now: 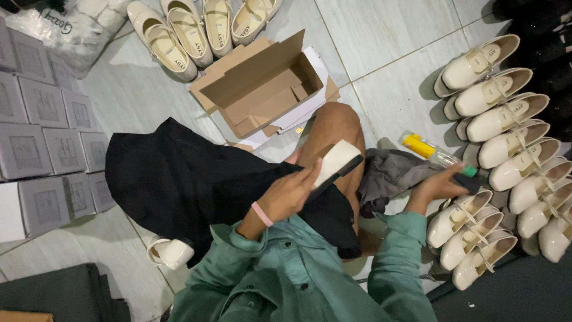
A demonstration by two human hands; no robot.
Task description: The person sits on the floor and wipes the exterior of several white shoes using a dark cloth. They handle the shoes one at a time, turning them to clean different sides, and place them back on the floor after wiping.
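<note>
Green sleeves fill the near edge of our view, and past them our left hand [292, 194] wraps around a cream block-heeled shoe [336, 162], fingers pressed against its side so it is held above our bare knee [333, 128]. We see mostly the shoe's pale heel and dark sole; its long axis runs from lower left to upper right, heel end up and away from the palm. Our right hand [438, 186] lies well apart to the right, fingers closed on a small dark block [471, 182] with a green tip, just beside a clear bottle with a yellow label [426, 148] lying on the floor. So the shoe lies to the left of that hand, across the knee and a crumpled grey cloth [390, 173]. A black cloth [190, 179] covers our lap. Along the right edge of the tiled floor [393, 36] stands a row of matching cream shoes [506, 143]; an open cardboard box [262, 83] lies at the far middle, and grey boxes [42, 137] are stacked at the left edge.
</note>
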